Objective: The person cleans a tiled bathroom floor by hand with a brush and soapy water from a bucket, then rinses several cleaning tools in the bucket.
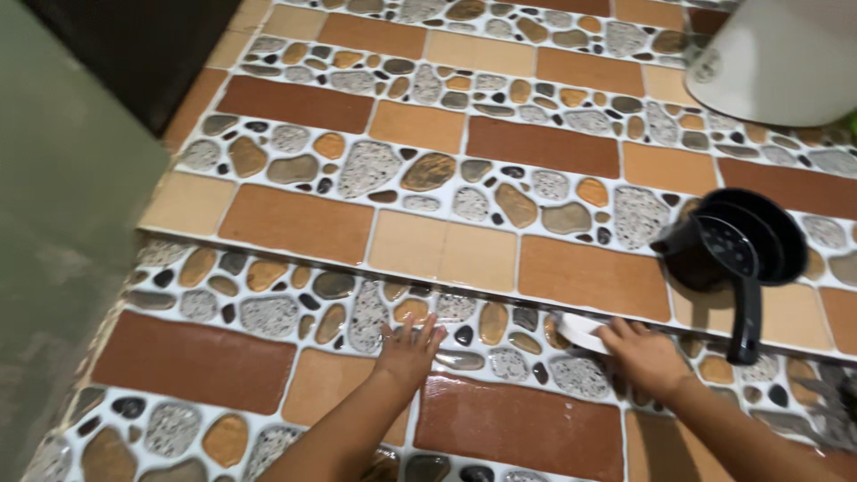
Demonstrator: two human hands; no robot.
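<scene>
Below the step, right hand (644,354) half-hides a white pad (580,331); left hand (408,349) lies spread.

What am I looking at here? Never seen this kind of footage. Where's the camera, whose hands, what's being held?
There is one picture, from a camera worn on a person's head, looking down at their own two bare hands. No machine is involved. The surface is a tiled step patterned with brown rectangles and pebbles. The left hand rests flat, fingers spread, on the lower tiles. The right hand presses a small white object, perhaps a sponge or a cloth, against the step's edge. A black scoop with a handle lies on the upper level, and a white container stands at top right.
</scene>
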